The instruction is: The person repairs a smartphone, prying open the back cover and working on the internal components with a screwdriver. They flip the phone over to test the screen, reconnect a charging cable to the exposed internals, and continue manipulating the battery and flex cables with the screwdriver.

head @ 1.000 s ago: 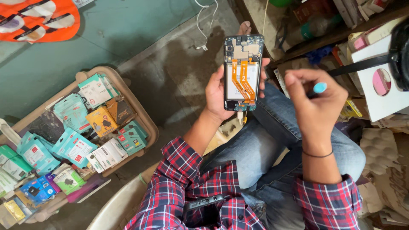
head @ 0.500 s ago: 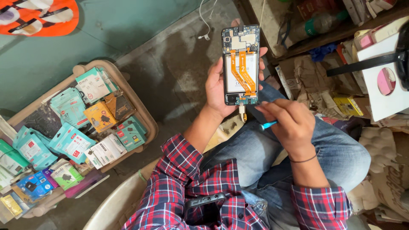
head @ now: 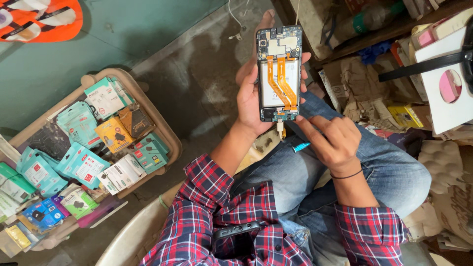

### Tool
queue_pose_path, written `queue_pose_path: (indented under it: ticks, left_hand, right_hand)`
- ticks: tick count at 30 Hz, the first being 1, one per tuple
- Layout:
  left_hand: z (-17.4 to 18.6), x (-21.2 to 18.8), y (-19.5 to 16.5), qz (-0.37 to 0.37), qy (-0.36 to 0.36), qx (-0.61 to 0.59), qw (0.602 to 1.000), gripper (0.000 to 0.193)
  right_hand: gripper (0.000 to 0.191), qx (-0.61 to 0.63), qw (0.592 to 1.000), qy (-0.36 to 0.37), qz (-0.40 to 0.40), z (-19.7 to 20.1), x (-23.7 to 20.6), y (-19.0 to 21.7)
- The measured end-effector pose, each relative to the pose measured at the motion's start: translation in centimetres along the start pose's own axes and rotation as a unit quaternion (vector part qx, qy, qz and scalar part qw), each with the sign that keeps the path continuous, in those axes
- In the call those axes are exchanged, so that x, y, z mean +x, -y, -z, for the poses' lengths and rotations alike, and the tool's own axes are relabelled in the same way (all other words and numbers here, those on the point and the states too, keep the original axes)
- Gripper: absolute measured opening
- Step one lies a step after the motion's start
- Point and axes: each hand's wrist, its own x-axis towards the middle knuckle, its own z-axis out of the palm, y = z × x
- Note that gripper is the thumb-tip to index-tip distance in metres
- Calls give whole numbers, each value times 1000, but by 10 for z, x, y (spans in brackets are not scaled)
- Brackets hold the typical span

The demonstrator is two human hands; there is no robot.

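My left hand holds an opened phone upright, back cover off, showing its circuit board, battery and two orange ribbon cables. A small connector piece hangs from the phone's bottom edge. My right hand is just below the phone, fingers closed on a slim tool with a blue handle, index finger touching the phone's lower right corner. Both forearms wear red plaid sleeves; my legs in blue jeans lie under the hands.
A beige tray at left holds several teal, yellow and white accessory packets. A black phone cover lies on my lap. Cardboard, papers and a white box crowd the right side. A white cable lies on the concrete floor.
My right hand came down from the upper right to below the phone, bringing the blue-handled tool with it. The phone stayed in my left hand, raised slightly.
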Motion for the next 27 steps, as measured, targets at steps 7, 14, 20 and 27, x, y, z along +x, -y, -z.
queue_pose_path:
  ticks: [7,14,20,27]
  left_hand:
    - [2,0,2,2,-1,10,1000,79]
    - [7,-2,4,8,18,5,1000,81]
    - [5,-3,5,5,20,9,1000,82]
    - [7,-3,6,-5,31,21,999,82]
  right_hand:
    - [37,-1,1000,4,-1,1,-1,-1]
    - [38,0,1000,4,-1,1,-1,-1]
    - [37,-8,1000,1,1,2,-1,-1]
    - [37,-4,1000,4,-3,2,-1,-1]
